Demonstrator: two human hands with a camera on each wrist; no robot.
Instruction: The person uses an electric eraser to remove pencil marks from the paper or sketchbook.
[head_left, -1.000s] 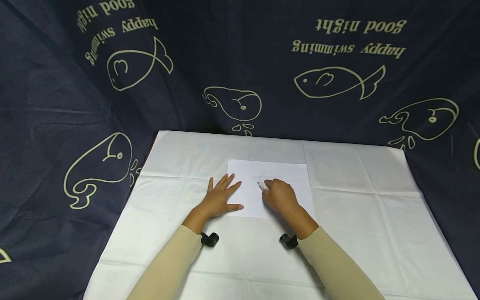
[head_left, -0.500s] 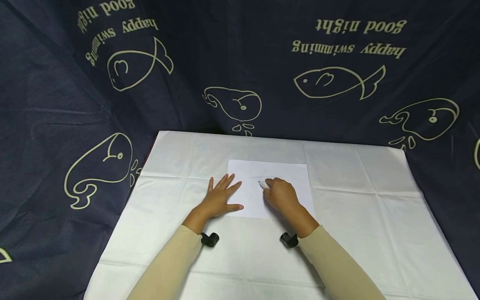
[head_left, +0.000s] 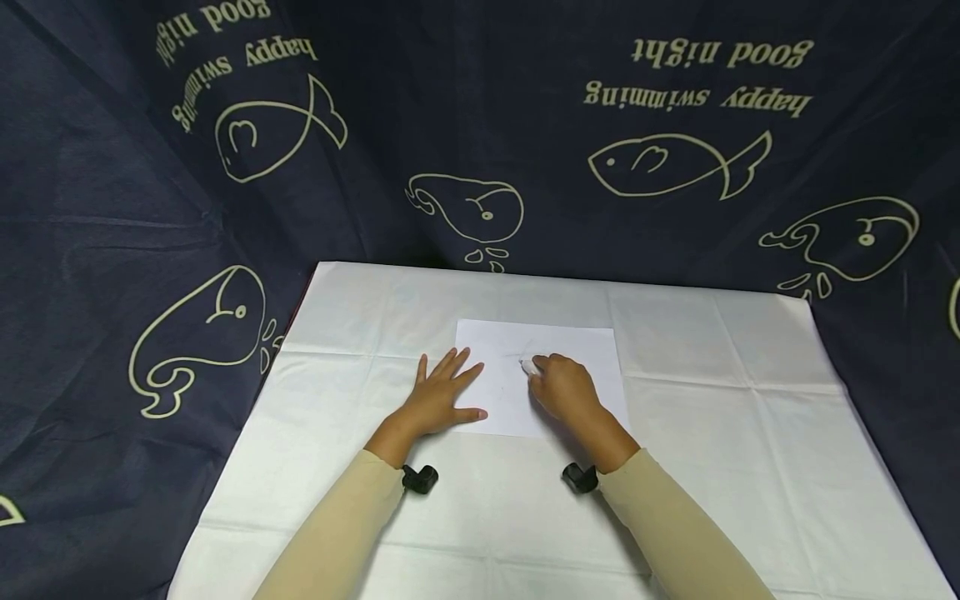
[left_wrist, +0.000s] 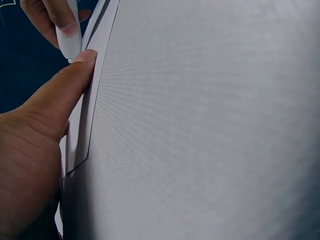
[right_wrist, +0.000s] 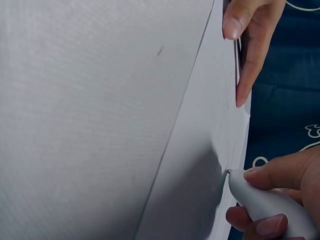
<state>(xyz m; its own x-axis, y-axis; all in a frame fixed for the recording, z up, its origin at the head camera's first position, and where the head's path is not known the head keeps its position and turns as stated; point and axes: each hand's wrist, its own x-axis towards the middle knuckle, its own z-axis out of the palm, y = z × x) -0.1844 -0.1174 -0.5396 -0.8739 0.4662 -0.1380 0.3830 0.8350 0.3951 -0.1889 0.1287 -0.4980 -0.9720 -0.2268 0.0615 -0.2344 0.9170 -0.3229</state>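
Note:
A white sheet of paper (head_left: 495, 421) lies flat, with faint lines near its middle. My left hand (head_left: 431, 404) rests on its left side, fingers spread and straight; its thumb (left_wrist: 62, 92) lies along the sheet in the left wrist view. My right hand (head_left: 566, 390) grips a smooth white rounded tool with a small narrow tip (right_wrist: 267, 207). The tip touches the paper in the right wrist view, and the exact kind of tool cannot be told. Fingers and thumb curl round its body, hiding part of it.
A white cloth with fold creases (head_left: 735, 467) covers the table under the paper. Behind and to the left hangs a dark blue curtain (head_left: 555, 225) printed with fish and words. Black wrist cameras (head_left: 420, 479) sit at both cuffs.
My right hand has slid slightly to the right across the paper, carrying the white tool. My left hand has stayed in place on the sheet.

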